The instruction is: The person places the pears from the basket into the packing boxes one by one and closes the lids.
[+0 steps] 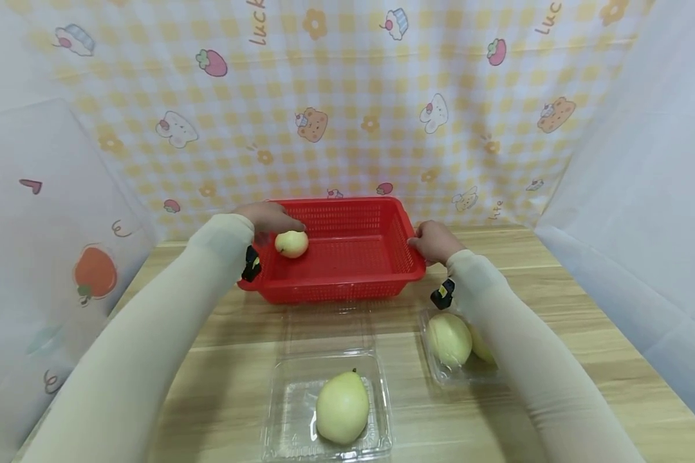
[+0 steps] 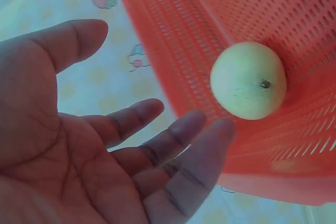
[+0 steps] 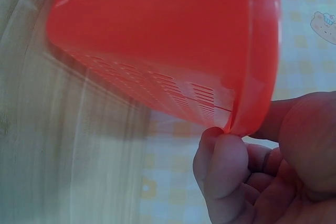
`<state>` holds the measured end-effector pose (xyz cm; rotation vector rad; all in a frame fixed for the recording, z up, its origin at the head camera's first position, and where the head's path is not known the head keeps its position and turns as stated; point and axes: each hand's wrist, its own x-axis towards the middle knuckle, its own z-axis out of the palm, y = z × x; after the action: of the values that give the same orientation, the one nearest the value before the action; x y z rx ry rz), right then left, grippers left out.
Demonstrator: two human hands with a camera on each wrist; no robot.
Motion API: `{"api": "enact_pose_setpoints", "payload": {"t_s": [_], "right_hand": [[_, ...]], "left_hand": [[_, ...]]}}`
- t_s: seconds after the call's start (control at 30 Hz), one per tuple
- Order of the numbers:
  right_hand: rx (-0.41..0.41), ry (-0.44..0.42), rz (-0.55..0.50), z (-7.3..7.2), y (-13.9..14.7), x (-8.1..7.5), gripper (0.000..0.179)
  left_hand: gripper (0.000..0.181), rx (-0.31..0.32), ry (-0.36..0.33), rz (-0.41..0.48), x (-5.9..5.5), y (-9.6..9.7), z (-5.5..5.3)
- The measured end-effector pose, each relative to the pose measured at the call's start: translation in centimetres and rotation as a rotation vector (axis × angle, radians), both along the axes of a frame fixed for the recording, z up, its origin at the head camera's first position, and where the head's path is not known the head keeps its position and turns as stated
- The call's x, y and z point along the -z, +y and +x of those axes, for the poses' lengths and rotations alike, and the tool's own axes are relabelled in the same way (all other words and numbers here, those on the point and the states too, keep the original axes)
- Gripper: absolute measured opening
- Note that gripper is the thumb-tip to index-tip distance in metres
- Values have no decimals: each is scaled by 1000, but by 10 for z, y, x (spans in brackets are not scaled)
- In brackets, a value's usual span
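A red plastic basket point(image 1: 347, 257) with slotted walls stands at the back of the table. One pale yellow pear point(image 1: 292, 244) lies inside it at the left end. My left hand point(image 1: 269, 218) is over the basket's left rim close to that pear; in the left wrist view its fingers point(image 2: 184, 177) are spread and loosely bent, apart from the pear. With thumb and curled fingers, my right hand point(image 1: 436, 242) grips the basket's right rim. The right wrist view shows the rim point(image 3: 257, 77) pinched between the thumb and fingers point(image 3: 226, 166).
In front of the basket, an opened clear plastic clamshell box point(image 1: 278, 411) holds one pear point(image 1: 343, 408). Another clear box point(image 1: 440, 376) with pears point(image 1: 449, 339) sits to the right, partly under my right forearm. A checked cloth point(image 1: 347, 96) hangs behind the table.
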<state>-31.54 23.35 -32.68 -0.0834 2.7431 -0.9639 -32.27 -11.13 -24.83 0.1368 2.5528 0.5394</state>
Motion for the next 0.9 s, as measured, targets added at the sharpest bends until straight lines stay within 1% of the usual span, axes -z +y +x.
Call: {"api": "enact_pose_setpoints", "payload": {"t_s": [0.13, 0.23, 0.33, 0.43, 0.53, 0.6, 0.77, 0.9], "right_hand": [[-11, -4, 1, -1, 0, 1, 24], [-7, -2, -4, 0, 0, 2, 24], [-1, 0, -12, 1, 0, 1, 24], [-6, 5, -16, 3, -1, 0, 24], [-12, 12, -13, 4, -1, 0, 24], [-12, 12, -11, 3, -1, 0, 24], [-10, 13, -5, 2, 0, 0, 23], [-7, 15, -3, 1, 0, 0, 23]], "left_hand": [[69, -15, 0, 7, 10, 2, -12], [67, -32, 5, 33, 18, 5, -21], [64, -18, 18, 52, 25, 6, -29], [58, 11, 50, 57, 28, 6, -32], [55, 34, 84, 34, 31, 6, -32], [54, 55, 98, 8, 33, 5, -35], [61, 84, 99, -29, 42, 1, -49], [60, 70, 84, -11, 50, -1, -57]]}}
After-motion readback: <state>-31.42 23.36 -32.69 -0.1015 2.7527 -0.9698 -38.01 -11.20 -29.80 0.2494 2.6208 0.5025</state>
